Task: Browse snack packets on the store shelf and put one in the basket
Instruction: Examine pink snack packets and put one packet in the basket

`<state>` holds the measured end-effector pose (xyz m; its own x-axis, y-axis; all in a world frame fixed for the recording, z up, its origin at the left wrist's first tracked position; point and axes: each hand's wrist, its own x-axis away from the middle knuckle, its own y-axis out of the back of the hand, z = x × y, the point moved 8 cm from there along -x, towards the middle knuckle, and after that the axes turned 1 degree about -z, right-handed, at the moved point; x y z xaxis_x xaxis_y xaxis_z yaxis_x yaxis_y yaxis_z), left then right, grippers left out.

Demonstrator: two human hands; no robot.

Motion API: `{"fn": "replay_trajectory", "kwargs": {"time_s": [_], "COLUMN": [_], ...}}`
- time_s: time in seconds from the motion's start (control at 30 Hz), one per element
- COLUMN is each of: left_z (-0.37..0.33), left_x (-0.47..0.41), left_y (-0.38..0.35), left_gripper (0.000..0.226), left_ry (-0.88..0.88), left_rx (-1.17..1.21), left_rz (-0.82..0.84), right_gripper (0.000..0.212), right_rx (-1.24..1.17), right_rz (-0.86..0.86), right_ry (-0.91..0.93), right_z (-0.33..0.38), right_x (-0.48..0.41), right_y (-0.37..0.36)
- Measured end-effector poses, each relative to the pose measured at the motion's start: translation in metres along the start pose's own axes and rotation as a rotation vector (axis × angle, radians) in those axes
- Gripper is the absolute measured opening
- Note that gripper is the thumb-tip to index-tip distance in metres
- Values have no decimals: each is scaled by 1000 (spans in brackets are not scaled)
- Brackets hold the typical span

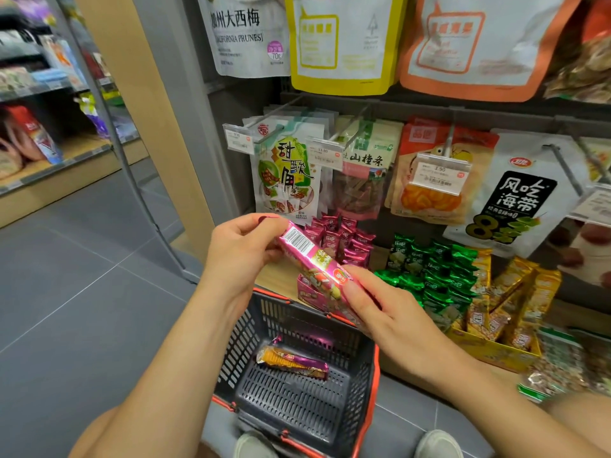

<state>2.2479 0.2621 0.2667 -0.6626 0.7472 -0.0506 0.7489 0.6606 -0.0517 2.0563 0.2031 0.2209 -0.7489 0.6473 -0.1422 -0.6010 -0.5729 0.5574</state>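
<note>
I see the left hand [244, 246] gripping the barcode end of a pink snack packet [312, 256] and the right hand [380, 312] pinching the other end, above the basket [240, 338]. The basket holds one orange-and-purple packet [292, 360] (flat on its floor). On the shelf, a yellow box [489, 351] holds gold packets [515, 292].

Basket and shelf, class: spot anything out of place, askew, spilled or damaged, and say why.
Nothing stands out. One orange packet lies flat in the basket, the green packets sit heaped on the shelf, and the left hand and right hand hold a pink packet that looks intact.
</note>
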Motion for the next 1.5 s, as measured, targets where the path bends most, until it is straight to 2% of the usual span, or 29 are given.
{"fn": "replay_trajectory", "kwargs": {"time_s": [0.07,0.2,0.3,0.37,0.43,0.57,0.63,0.7,0.8,0.9,1.0,1.1,1.23,1.4,1.5], "left_z": [1,5,11,19,23,16,15,14,11,10,11,9,-1,-17,-23], "left_x": [-1,-2,-1,1,2,0,-2,-4,-8,-10,-11,-13,-14,-11,-8], "left_y": [1,-5,-14,-22,-29,-22,-15,-5,14,22,20,16,15,29,31], "left_gripper": [23,21,5,36,53,42,43,35,23,23,25,34,34,32,25], "left_ry": [-9,-4,42,79,84,-4,-22,-36,-43,-39,-25,13,-2,-169,-190], "left_rx": [22,57,110,129,143,184,179,167,219,228,233,216,197,-43,-132], "left_rz": [-13,69,168,223,233,133,73,-3,-125,-182,-155,-59,165,105,160], "right_gripper": [35,40,42,42,43,31,37,41,39,35,32,32,33,30,24], "right_rx": [-91,-149,-146,-155,-196,-404,-488,-508,-537,-559,-467,-423,-442,-419,-377], "right_rz": [6,-5,-12,-14,-2,147,266,368,417,397,346,317,252,177,103], "right_ry": [-86,-151,-152,-149,-163,-221,-228,-249,-290,-266,-225,-227,-299,-435,-460], "right_z": [-9,-15,-15,-13,-11,-7,-3,-2,-4,-3,-4,-6,-17,-37,-41], "right_x": [-3,-5,-4,-3,-2,0,2,7,11,10,6,4,2,-2,-8], "right_y": [-2,0,1,1,1,-8,-13,-18,-20,-18,-13,-11,-6,-11,-11]}}
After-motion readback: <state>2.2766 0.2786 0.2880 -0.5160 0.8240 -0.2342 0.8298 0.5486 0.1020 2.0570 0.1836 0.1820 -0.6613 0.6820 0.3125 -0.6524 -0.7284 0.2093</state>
